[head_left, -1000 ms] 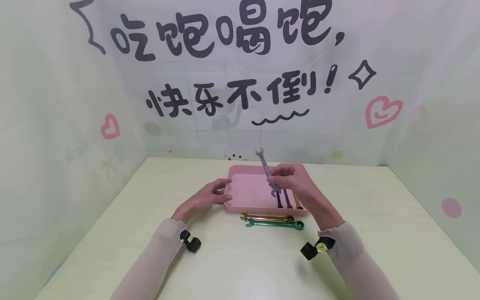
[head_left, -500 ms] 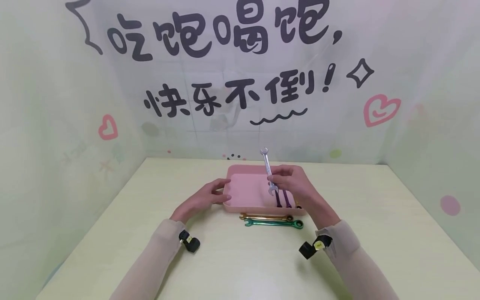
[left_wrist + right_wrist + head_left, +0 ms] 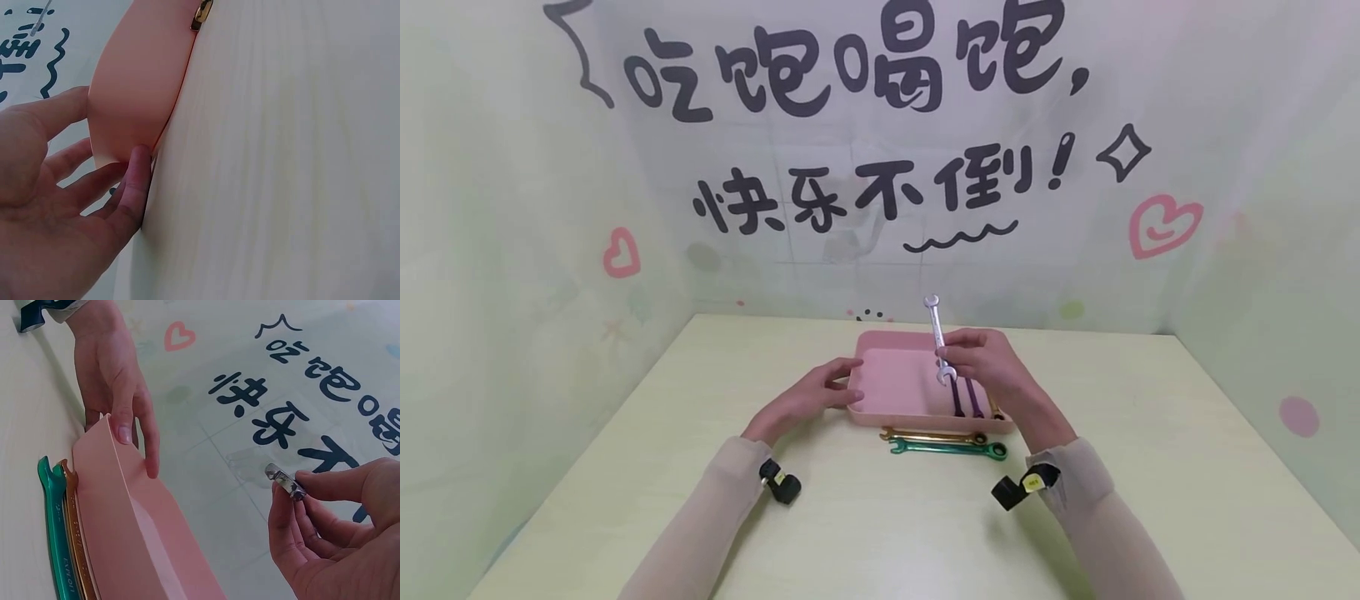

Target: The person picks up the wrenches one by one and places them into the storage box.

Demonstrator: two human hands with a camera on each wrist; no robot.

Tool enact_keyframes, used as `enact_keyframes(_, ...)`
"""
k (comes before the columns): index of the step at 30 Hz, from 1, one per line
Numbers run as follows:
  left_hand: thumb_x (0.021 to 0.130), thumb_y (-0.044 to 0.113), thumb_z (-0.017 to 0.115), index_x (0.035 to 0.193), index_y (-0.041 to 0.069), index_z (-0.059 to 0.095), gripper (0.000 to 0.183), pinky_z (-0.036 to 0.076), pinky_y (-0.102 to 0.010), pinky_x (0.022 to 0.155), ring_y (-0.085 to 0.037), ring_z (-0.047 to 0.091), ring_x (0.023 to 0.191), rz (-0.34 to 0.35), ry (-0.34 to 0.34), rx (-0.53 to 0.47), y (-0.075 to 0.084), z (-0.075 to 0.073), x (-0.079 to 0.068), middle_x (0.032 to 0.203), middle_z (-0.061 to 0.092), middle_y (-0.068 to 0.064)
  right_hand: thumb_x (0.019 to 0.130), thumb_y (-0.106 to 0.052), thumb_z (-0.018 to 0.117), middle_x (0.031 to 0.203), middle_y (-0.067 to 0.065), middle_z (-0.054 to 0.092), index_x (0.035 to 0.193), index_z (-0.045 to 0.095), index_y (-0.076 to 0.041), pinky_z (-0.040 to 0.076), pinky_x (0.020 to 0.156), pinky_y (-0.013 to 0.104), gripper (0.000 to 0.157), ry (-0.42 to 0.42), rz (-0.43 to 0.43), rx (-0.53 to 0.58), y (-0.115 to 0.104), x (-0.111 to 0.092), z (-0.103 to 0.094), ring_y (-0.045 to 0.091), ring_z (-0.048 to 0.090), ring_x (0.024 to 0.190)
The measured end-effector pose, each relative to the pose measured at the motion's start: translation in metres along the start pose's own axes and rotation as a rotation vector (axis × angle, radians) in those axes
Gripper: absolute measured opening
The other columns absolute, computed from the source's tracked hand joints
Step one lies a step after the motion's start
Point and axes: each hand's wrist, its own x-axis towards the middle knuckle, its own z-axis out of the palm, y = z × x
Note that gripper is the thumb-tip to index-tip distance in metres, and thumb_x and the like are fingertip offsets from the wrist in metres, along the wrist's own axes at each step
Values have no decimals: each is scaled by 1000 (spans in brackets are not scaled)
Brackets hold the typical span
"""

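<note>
1. The right hand [image 3: 992,362] pinches the silver wrench [image 3: 936,323] between thumb and fingers, nearer its lower end. It leans over the tray [image 3: 887,379], both ends free, perhaps so it can be turned easily.
2. The left hand [image 3: 808,390] grips the tray's left end, thumb and finger over the rim, seemingly to steady it. The hands are well apart.
3. Inside, to the right, a dark wrench [image 3: 957,400], a purple wrench [image 3: 974,400] and an inner gold wrench [image 3: 997,407] lie side by side; the right hand hides their far parts from me.
4. An outer gold wrench [image 3: 928,436] and a green wrench [image 3: 951,448] lie on the table [image 3: 880,533] along the tray's near side, gold nearer; whether it touches, I cannot tell.
5. Behind stands a lettered wall [image 3: 808,283].
</note>
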Motion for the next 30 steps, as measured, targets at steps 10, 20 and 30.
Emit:
enact_keyframes(10,99,32,71,159,25,40,68,38,-59,121,-34,49,144,-17,10,-2,-2,2,0,160,46,-8,102,-12,65,98,2,74,127,64,6,59,89,26,31,-32,20,44,5,3,-3,15,72,88)
enact_keyframes(20,99,33,71,159,26,40,68,37,-59,121,-33,51,142,-13,16,-5,-1,0,-2,159,48,-8,99,-9,68,104,5,75,130,67,2,60,89,27,33,-7,73,57,10,10,3,17,71,93)
enact_keyframes(30,98,34,72,159,24,40,70,40,-56,120,-33,49,142,-3,9,2,-1,2,2,160,46,-8,99,-11,69,96,1,75,131,66,4,61,85,25,35,-18,48,69,17,11,1,15,71,83)
